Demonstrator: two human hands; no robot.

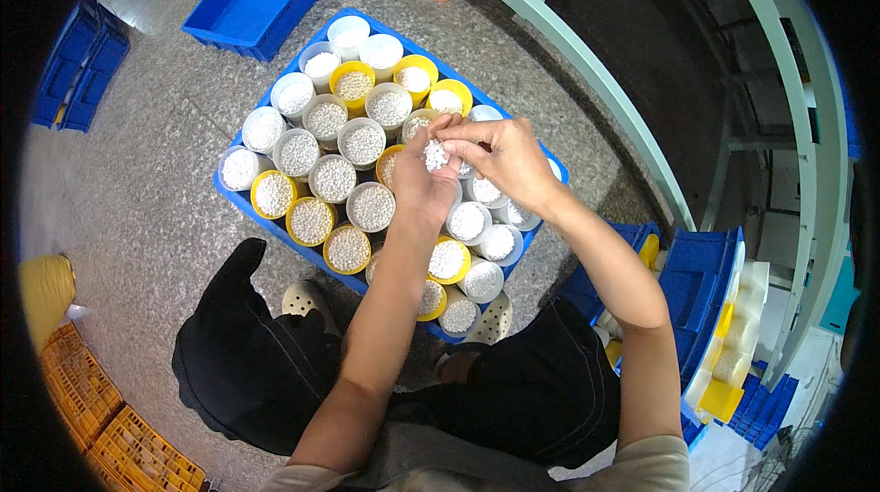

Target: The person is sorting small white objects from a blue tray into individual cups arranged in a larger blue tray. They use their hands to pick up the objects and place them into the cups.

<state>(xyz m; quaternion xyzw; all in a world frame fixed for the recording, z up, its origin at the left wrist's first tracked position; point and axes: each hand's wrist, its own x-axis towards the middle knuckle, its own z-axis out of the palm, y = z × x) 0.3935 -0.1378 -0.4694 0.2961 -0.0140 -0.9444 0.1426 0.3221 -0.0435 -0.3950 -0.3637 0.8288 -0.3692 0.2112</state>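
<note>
My left hand [430, 179] is cupped palm up above a blue plastic tray [271, 225], holding a small heap of white pellets [434, 155]. Over that palm, my right hand [498, 151] bends its thumb and fingers down onto the heap; whether a pellet is pinched between them is too small to tell. Rows of white cups [362, 142] and yellow cups [311, 220] fill the tray, each holding small white or off-white pellets. My hands and forearms hide some of the cups on the tray's right side.
Another blue tray [240, 17] with several white cups stands on the speckled floor [158, 169] beyond. At right are a pale green metal frame [605, 72] and stacked blue bins [698, 299] with cups. Yellow crates [137, 451] lie at lower left.
</note>
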